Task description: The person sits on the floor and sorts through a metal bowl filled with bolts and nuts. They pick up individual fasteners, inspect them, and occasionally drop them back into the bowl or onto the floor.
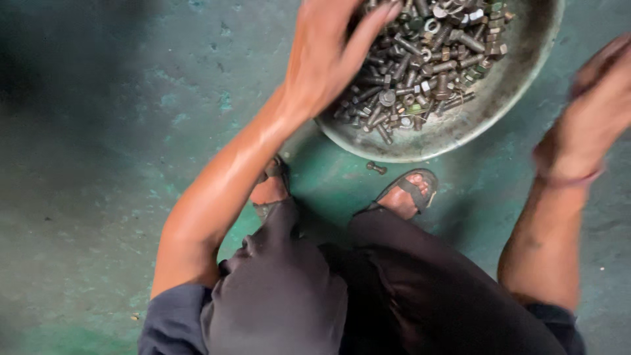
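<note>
bolts (pixel 420 62) in a pan (pixel 506 98), one bolt (pixel 376 167) on the floor (pixel 118 164).

We see dull metal bolts (pixel 420 59) in a worn metal bowl (pixel 499 98) on a rough, patchy green floor (pixel 131 131).

Your left hand (pixel 328 56) reaches forward and up on a bare, outstretched arm, palm down, fingers spread loosely and slightly curled, its grip closed on nothing that shows. Your right hand (pixel 591 118) is raised at the right edge, blurred, fingers bent inward; whether its grip holds anything cannot be told. You crouch, knees bent between both arms, feet in sandals.
</note>
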